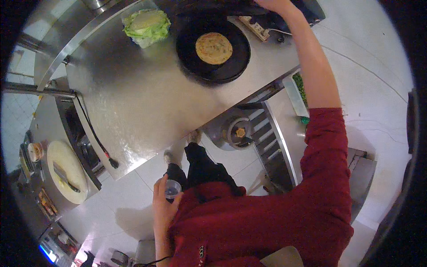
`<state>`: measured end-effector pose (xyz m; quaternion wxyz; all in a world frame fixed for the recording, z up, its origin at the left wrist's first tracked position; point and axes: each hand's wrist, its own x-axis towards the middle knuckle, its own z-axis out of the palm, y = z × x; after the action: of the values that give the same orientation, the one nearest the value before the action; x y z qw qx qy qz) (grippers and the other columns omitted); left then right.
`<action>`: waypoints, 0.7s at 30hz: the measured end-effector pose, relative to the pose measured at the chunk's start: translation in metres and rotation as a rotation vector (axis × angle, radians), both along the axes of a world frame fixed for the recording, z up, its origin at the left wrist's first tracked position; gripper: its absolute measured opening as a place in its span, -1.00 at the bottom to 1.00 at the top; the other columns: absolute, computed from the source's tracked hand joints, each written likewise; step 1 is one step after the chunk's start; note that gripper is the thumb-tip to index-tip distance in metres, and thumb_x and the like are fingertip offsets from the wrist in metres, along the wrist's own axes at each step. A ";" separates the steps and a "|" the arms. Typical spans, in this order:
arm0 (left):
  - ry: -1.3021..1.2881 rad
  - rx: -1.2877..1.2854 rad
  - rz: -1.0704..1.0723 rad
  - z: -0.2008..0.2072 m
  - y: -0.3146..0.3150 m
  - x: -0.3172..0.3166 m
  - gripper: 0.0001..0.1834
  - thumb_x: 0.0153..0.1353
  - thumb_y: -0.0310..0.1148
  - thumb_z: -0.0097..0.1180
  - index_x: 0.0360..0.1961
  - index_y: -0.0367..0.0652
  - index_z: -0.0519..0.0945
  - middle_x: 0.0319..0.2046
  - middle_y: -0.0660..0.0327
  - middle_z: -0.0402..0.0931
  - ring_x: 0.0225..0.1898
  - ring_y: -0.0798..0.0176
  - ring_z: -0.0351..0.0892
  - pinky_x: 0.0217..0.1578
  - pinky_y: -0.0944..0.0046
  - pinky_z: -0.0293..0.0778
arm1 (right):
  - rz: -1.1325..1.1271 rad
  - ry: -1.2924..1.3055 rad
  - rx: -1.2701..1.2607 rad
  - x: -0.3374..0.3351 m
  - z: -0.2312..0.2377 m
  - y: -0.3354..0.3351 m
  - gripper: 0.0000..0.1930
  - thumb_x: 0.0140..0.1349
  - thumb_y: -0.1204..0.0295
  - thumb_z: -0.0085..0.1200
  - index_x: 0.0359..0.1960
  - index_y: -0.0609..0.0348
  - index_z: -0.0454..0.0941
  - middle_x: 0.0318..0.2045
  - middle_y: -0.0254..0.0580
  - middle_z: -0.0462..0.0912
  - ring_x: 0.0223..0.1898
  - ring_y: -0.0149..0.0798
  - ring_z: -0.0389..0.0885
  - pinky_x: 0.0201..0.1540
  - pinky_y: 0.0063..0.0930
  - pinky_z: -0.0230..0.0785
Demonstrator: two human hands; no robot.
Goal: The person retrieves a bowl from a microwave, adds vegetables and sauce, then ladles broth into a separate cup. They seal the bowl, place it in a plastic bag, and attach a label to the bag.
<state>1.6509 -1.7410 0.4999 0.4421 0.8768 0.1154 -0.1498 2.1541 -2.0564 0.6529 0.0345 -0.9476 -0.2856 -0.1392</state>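
My left hand (pixel 164 202), low and close to my body, is closed around a small clear plastic cup (pixel 172 190). What is inside the cup is hard to make out. My right arm stretches far forward, and my right hand (pixel 276 5) is at the top edge, over a dark object (pixel 307 11); its fingers are cut off or lost in the dark there. A round flatbread (pixel 214 48), browned with green flecks, lies on a round black griddle (pixel 213 73) on the steel table (pixel 147 102). A head of leafy lettuce (pixel 147 26) sits left of the griddle.
A power strip (pixel 255 29) with a plugged cable lies right of the griddle. A gas cylinder (pixel 238 132) stands under the table edge. A knife (pixel 66 178) rests on a round cutting board (pixel 66 155) at left. Chopped greens fill a white container (pixel 296 95). A black cable (pixel 91 129) crosses the table's left end.
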 end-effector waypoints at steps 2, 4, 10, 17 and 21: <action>0.068 -0.003 0.073 0.007 -0.002 -0.007 -0.21 -0.01 -0.38 0.37 0.28 -0.13 0.31 0.16 -0.08 0.33 0.16 -0.19 0.39 0.12 0.02 0.39 | 0.294 -0.257 0.207 0.025 -0.059 0.017 -0.66 0.26 0.14 0.08 -0.10 0.12 0.57 -0.24 0.05 0.67 -0.22 0.12 0.64 -0.15 -0.05 0.51; 0.097 0.003 0.113 0.014 -0.003 -0.013 -0.21 0.00 -0.36 0.37 0.29 -0.14 0.31 0.16 -0.09 0.33 0.16 -0.19 0.39 0.12 0.02 0.39 | -0.032 0.245 -0.026 -0.053 -0.059 0.038 -0.65 0.19 0.22 0.17 -0.03 0.07 0.56 -0.14 -0.06 0.66 -0.09 0.01 0.63 -0.06 -0.17 0.45; -0.071 0.008 -0.163 -0.010 0.009 -0.014 -0.18 -0.03 -0.46 0.37 0.31 -0.09 0.31 0.12 0.00 0.36 0.05 0.00 0.46 0.03 0.09 0.42 | -0.094 0.275 0.028 -0.169 -0.217 0.009 -0.66 -0.05 0.27 0.30 -0.27 0.19 0.58 -0.30 0.03 0.64 -0.19 0.09 0.62 -0.16 -0.08 0.48; -0.033 -0.013 -0.620 -0.060 -0.001 -0.043 -0.16 -0.05 -0.47 0.37 0.30 -0.25 0.27 0.11 -0.03 0.36 -0.01 -0.01 0.45 0.00 0.10 0.42 | -0.019 0.638 0.839 -0.478 -0.152 0.065 -0.79 0.29 0.30 -0.07 -0.40 0.17 0.44 -0.45 0.12 0.53 -0.34 0.19 0.54 -0.28 0.06 0.38; -0.006 -0.039 -0.952 -0.050 -0.057 -0.054 -0.13 -0.02 -0.41 0.39 0.33 -0.22 0.24 0.11 -0.08 0.36 -0.04 0.00 0.46 -0.02 0.10 0.42 | -0.740 0.913 0.530 -0.716 -0.262 0.013 -0.81 0.14 0.35 0.03 -0.37 0.23 0.56 -0.41 0.10 0.65 -0.33 0.17 0.64 -0.29 0.03 0.48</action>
<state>1.5967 -1.7975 0.4497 0.3411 0.8241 -0.3032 -0.3355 1.4377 -2.0431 0.3911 0.3354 -0.9065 0.1477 0.2097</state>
